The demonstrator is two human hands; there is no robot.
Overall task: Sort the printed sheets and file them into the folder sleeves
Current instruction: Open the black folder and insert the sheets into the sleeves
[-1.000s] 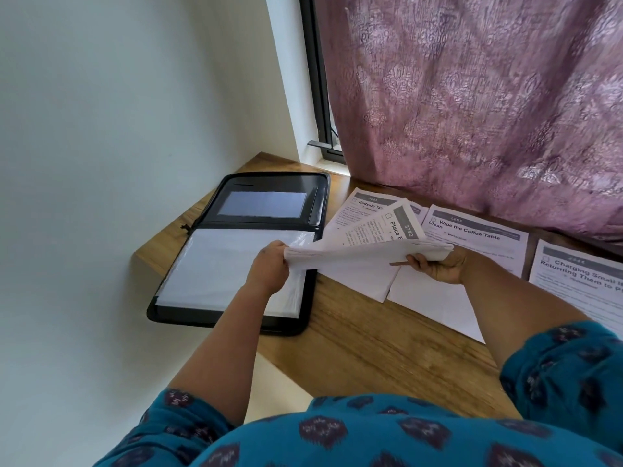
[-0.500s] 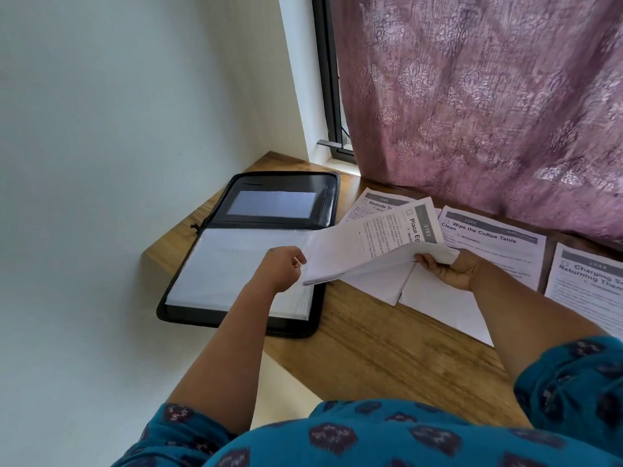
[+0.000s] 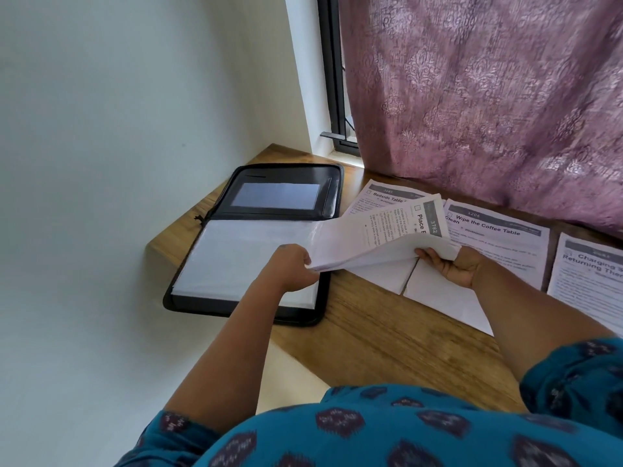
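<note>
A pale wall (image 3: 118,163) fills the left side, and a purple patterned curtain (image 3: 488,96) hangs at the upper right beside a dark window frame (image 3: 332,79). Below them stands the wooden worktop (image 3: 387,335). On its left end lies an open black folder (image 3: 269,197), with a stack of clear sleeves (image 3: 236,261) on the half nearer to the person. To the right of the folder, printed sheets lie flat in a row: one with the title "Bedside Table" (image 3: 381,197), one with "Wipe the Coffee Table" (image 3: 499,237), and one at the right edge that begins with "Charging" (image 3: 590,274).

The person wears a teal top with dark spots (image 3: 371,429). Both hands hold a small bundle of sheets (image 3: 377,241) in the air, just above the right edge of the folder and the flat sheets. The top page shows "Place" and the number 3782. The left hand (image 3: 290,267) pinches the left corner of the bundle, its grip clamped on the paper. The right hand (image 3: 455,267) holds the right end, the fingers curled under the paper, also clamped on it.
</note>
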